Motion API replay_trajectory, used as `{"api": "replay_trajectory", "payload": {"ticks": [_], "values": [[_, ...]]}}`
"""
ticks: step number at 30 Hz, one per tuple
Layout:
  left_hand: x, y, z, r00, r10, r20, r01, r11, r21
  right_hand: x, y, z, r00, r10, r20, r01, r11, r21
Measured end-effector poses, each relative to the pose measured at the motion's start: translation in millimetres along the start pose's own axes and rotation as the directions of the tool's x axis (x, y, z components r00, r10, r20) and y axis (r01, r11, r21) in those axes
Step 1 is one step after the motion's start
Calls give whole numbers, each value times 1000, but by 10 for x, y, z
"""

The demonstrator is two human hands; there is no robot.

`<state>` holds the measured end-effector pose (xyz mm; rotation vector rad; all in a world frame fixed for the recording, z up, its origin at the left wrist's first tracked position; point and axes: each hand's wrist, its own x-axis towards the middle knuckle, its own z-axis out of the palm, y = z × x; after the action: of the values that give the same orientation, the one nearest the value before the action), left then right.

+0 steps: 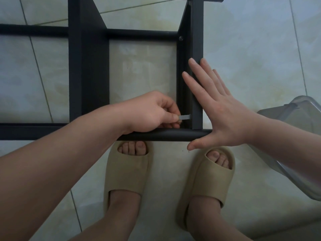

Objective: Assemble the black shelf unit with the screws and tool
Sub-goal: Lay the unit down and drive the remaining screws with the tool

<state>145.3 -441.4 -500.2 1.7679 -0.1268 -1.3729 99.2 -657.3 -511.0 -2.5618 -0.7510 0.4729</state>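
Note:
The black shelf unit [88,70] stands on the tiled floor below me, with flat uprights and round cross tubes. My left hand [152,112] pinches a small grey metal tool [184,117], whose tip meets the inner face of the right upright [197,49] just above the near round tube [165,134]. My right hand [218,108] lies flat with straight fingers against the outer side of that upright, thumb under the tube's end. One screw head [181,38] shows higher up on the same upright.
My two feet in beige slides [126,171] stand on the floor right behind the near tube. A clear plastic container [295,119] sits at the right edge. Pale floor tiles surround the frame.

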Motion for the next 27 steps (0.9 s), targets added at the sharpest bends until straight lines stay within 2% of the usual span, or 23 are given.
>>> {"api": "replay_trajectory", "payload": {"ticks": [6,11,18,20,22,24,25,27], "values": [[12,-5,3,999,15,28,-17,995,103,-1,4,5,1000,-3,-6,3,1000,8],[34,-10,-3,999,22,27,-25,992,120,-2,3,6,1000,-1,-8,1,1000,7],[36,19,-62,976,192,-106,-142,922,361,1,3,4,1000,-6,-11,6,1000,-2],[28,45,-58,966,233,-113,-178,914,365,0,3,6,1000,-7,-11,7,1000,-2],[43,74,-7,967,210,-147,-176,960,216,-1,5,5,1000,-9,-12,9,1000,-2],[55,108,59,985,72,-156,-88,991,-97,-1,5,2,1000,-8,-12,8,1000,-2],[63,121,86,991,-12,-135,-20,972,-234,-2,5,1,1000,-7,-11,7,1000,-1],[87,118,110,990,-85,-115,42,942,-333,-2,6,-1,1000,-4,-9,4,1000,3]]}}
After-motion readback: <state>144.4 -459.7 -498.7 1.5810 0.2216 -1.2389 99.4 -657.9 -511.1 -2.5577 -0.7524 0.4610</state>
